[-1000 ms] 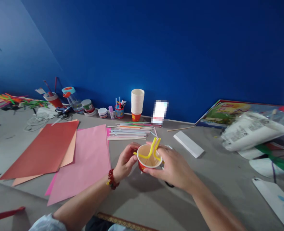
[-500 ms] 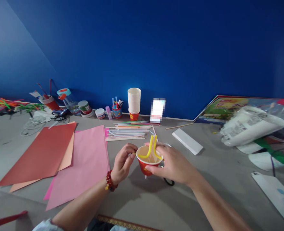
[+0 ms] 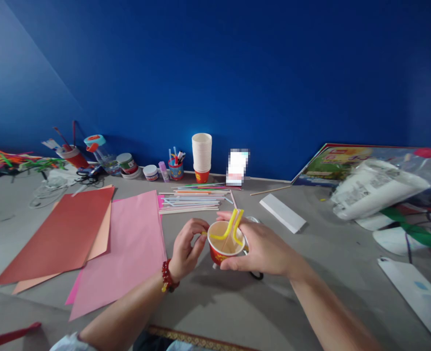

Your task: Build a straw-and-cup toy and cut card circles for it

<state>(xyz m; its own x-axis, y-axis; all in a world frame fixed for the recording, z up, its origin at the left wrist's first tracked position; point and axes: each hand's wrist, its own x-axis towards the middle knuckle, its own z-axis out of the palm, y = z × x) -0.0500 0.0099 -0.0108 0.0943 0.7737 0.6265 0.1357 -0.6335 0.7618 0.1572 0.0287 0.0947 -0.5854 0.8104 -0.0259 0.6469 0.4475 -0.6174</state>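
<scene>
- Pink paper sheet (image 3: 127, 243) is lying flat left of my hands.
- My right hand (image 3: 263, 246) is gripping the red paper cup (image 3: 225, 246), holding it above the grey table (image 3: 310, 273).
- My left hand (image 3: 186, 248) is pinching the yellow straw (image 3: 230, 229) end at the cup's rim.

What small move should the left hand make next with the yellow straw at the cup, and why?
Probably the left hand should pull the yellow straw a little further out. Its end sticks through the red cup's wall there, while the right hand steadies the cup.
</scene>
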